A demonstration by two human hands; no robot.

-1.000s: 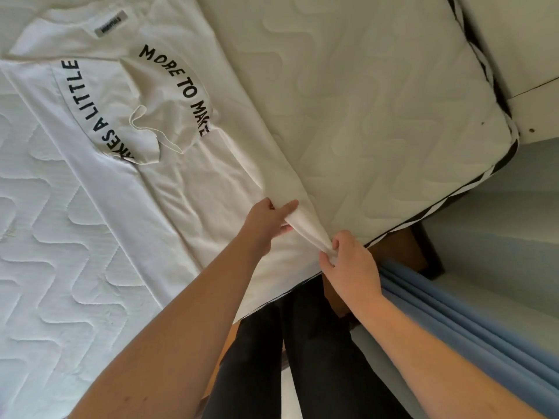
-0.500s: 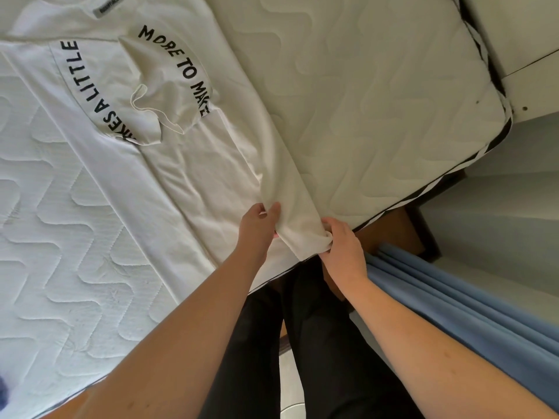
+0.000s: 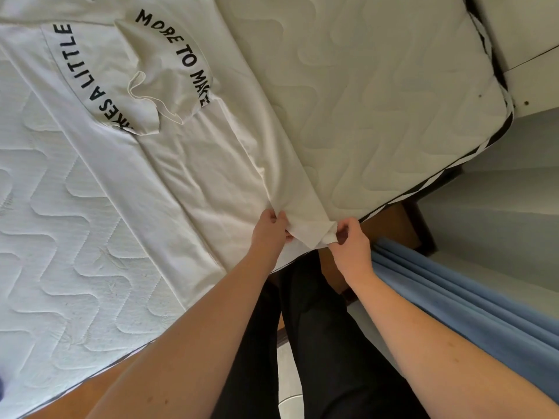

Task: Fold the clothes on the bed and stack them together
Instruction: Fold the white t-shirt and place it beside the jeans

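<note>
A white T-shirt (image 3: 187, 158) with curved black lettering lies spread on the quilted mattress (image 3: 378, 101), its sleeves folded in over the chest. The shirt's hem reaches the near edge of the bed. My left hand (image 3: 269, 231) pinches the hem at the mattress edge. My right hand (image 3: 348, 240) pinches the hem's right corner, a short way to the right of the left hand. A small fold of fabric stretches between the two hands.
A blue curtain (image 3: 453, 297) hangs at the right beside the bed. The wooden bed frame (image 3: 384, 225) shows under the mattress edge. My legs in black trousers (image 3: 317, 343) stand against the bed. A white cabinet (image 3: 529, 55) stands at the far right.
Both hands have shifted along the hem and spread slightly apart, the right hand re-gripping the corner. The raised fold of fabric now lies flatter between them.
</note>
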